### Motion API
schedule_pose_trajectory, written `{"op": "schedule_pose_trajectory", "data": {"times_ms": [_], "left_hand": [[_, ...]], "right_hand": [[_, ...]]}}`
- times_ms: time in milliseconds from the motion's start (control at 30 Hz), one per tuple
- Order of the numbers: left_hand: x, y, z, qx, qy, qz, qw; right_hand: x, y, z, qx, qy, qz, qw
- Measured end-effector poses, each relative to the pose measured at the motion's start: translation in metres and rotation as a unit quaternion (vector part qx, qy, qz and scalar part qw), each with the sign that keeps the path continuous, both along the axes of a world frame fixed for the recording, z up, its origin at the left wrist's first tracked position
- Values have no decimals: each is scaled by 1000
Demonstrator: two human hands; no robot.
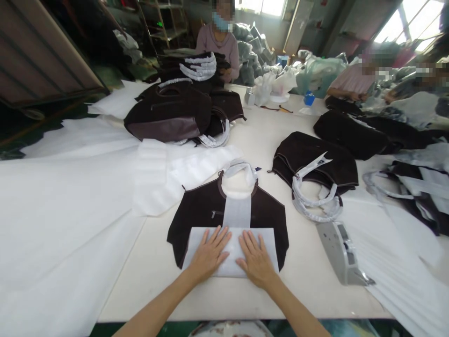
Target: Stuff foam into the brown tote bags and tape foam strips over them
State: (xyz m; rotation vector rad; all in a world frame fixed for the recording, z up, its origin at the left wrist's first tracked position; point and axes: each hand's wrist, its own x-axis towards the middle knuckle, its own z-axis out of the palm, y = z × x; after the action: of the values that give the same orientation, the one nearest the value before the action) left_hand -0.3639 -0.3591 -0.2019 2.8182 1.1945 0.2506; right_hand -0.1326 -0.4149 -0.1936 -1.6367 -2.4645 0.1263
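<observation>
So the biggest thing was the table (129, 290), pale and running out on all sides of the bag (268, 215), which lay flat on it right in front of the person, handle end pointing away. Next biggest: white sheets (70, 201) spread over loads of space left of the bag, with more off to its right. Beyond the bag and a bit left sat a pile of dark bags (168, 110), and a coworker (220, 51) was behind that. Another person was further off, beyond the bag to the right, too blurry to say much about.

A second bag (315, 150) lay just to the right of the main one and slightly further out, with wrapped handles. A white sheet (234, 243) covered the bag's lower middle. Right of the bag, well apart from it, was a grey dispenser (345, 255), probably for tape.

Hands: the left hand (209, 255) and right hand (257, 260) were apart from each other, both palm down with fingers spread, pressed on that sheet over the bag and gripping nothing. The bag's handle (242, 164) had pale wrap on it, and a pale strip (237, 213) ran down the bag's middle. Smallest was a zip pull (213, 214) left of that strip.
</observation>
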Motion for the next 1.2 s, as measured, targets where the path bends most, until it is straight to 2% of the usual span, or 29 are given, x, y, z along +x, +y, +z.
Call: {"op": "schedule_pose_trajectory", "data": {"times_ms": [100,167,267,367,467,567,633,700,800,900,1067,1200], "left_hand": [[-3,-1,-8,4,16,9,1000],[-5,0,-7,-7,21,4,1000],[-9,6,5,-44,12,-6,999],[-17,28,27,-71,-31,22,997],[-17,73,56,-74,-97,96,988],[-4,133,84,-98,-126,197,967],[9,172,97,-120,-114,249,954],[23,206,104,-135,-95,283,945],[41,242,103,-158,-66,327,929],[53,264,95,-196,-34,359,912],[61,280,80,-231,-11,386,893],[59,282,73,-225,-30,392,891]], "right_hand": [[-2,-1,-7,-15,8,4,1000],[-1,0,-6,-36,28,3,999],[7,2,1,-78,105,1,991],[27,4,2,-63,216,-58,973],[56,13,-2,-16,293,-147,945],[79,36,2,2,334,-201,921],[87,59,9,4,351,-216,911],[89,86,17,5,356,-223,907],[83,129,26,8,335,-227,915],[74,172,35,-17,275,-244,930],[62,232,52,-169,156,-288,930],[58,261,54,-235,115,-308,915]]}}
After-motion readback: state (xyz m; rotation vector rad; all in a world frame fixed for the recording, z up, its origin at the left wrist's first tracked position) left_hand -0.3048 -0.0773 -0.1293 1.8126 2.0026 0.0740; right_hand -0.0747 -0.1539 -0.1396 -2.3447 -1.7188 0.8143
